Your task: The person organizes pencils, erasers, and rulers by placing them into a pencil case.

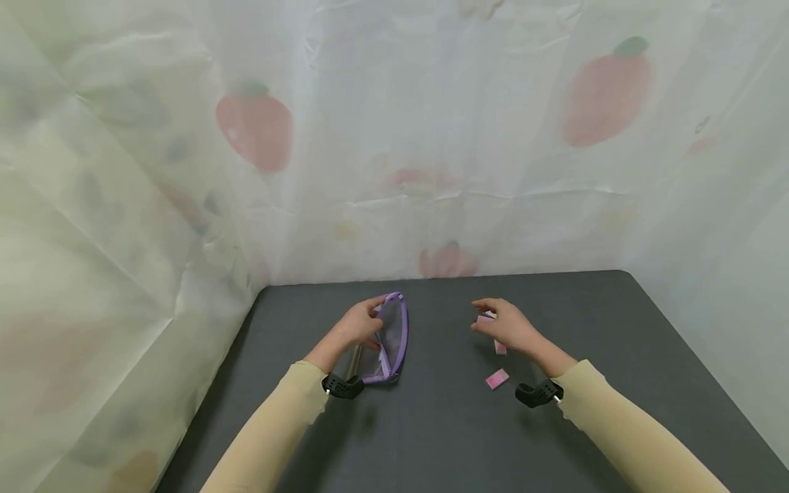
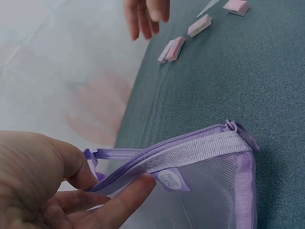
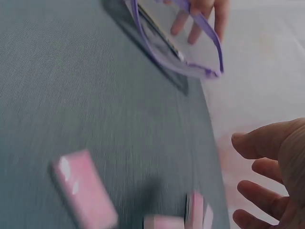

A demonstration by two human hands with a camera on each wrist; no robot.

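Observation:
A purple mesh zipper pouch (image 1: 392, 335) lies on the dark grey table (image 1: 444, 424), its zipper edge lifted. My left hand (image 1: 365, 323) pinches that zipper edge (image 2: 190, 150) between thumb and fingers at the pouch's far end. Several small pink blocks lie to the right: one near me (image 1: 496, 378), one under my right hand (image 1: 500, 348), one by its fingertips (image 1: 484, 318). My right hand (image 1: 507, 326) hovers just over them with fingers loosely spread (image 3: 259, 176) and holds nothing. In the left wrist view the pink blocks (image 2: 199, 25) lie in a row below the right hand's fingers (image 2: 145, 16).
A thin white curtain with strawberry prints (image 1: 431, 150) closes off the table at the back and on both sides. The pouch (image 3: 183, 50) and the nearest pink block (image 3: 85, 195) lie roughly a hand's width apart on the grey surface.

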